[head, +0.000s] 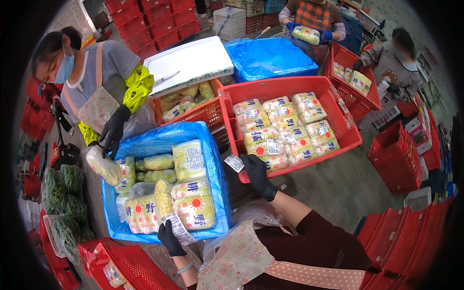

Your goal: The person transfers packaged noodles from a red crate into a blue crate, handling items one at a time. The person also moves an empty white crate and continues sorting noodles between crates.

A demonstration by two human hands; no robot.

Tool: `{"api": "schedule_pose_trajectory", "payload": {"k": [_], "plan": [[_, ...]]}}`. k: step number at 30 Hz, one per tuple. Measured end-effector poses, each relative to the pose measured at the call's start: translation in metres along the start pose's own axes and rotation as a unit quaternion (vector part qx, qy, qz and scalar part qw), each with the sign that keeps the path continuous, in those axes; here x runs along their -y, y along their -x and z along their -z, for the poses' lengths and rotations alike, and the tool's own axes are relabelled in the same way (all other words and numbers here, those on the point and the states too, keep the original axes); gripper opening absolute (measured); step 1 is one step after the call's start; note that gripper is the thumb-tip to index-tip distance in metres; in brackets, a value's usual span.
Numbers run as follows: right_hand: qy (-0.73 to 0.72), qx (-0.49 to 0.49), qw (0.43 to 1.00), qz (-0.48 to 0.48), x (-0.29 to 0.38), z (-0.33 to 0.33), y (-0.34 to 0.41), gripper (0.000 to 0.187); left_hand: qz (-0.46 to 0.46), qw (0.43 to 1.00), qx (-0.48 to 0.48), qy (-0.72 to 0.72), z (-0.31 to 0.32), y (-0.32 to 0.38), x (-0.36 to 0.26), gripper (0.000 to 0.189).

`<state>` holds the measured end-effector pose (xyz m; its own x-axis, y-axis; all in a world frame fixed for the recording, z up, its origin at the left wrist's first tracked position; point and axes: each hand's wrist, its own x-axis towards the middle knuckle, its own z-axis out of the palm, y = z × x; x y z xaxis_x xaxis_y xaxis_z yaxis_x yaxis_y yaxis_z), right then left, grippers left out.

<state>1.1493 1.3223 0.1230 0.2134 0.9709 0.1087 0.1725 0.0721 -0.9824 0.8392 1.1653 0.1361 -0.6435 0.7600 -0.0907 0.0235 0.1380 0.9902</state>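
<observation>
My left hand [170, 239], in a black glove, holds a strip of printed labels [181, 229] over the near edge of a blue-lined box [222, 192]. Plastic-wrapped packs of pale green vegetables [195, 206] fill much of that box. A single white label [234, 163] is pinched in the fingers of my right hand [259, 177], also gloved in black. That hand is at the near left corner of a red plastic crate [349, 139]. Inside the crate, wrapped vegetable packs [262, 145] sit in rows, many with white labels on top.
A co-worker [98, 72] at left holds a wrapped pack [103, 165] by the blue-lined box. Two people stand beyond, near another red crate [353, 99]. A white foam lid [188, 58] rests over an orange crate [203, 112]. Red crates [398, 235] are stacked at right.
</observation>
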Motion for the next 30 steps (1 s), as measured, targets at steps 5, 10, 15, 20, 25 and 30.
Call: {"api": "schedule_pose_trajectory", "payload": {"k": [5,10,15,20,25,30], "plan": [[-0.047,-0.003,0.999,-0.012,-0.004,-0.001,0.000,0.025,0.001,0.999,0.000,-0.034,-0.001,0.001,-0.001,0.020],[-0.040,-0.004,0.999,-0.007,-0.003,0.000,0.001,0.026,0.007,0.999,0.013,-0.038,0.001,-0.002,0.005,0.019],[-0.007,0.029,0.999,-0.043,0.000,0.002,0.000,0.023,0.010,0.999,0.023,-0.029,0.003,-0.003,0.010,0.017],[-0.003,0.029,0.999,-0.033,-0.008,0.001,0.002,0.023,-0.004,0.999,0.026,-0.045,0.002,0.000,0.009,0.017],[-0.060,0.057,0.997,-0.009,-0.019,0.001,0.001,0.022,-0.010,0.996,0.021,-0.089,0.006,-0.006,0.017,0.016],[0.019,0.082,0.991,0.106,-0.025,0.005,-0.003,0.023,0.010,0.994,0.000,-0.110,0.010,-0.007,0.031,0.029]]}}
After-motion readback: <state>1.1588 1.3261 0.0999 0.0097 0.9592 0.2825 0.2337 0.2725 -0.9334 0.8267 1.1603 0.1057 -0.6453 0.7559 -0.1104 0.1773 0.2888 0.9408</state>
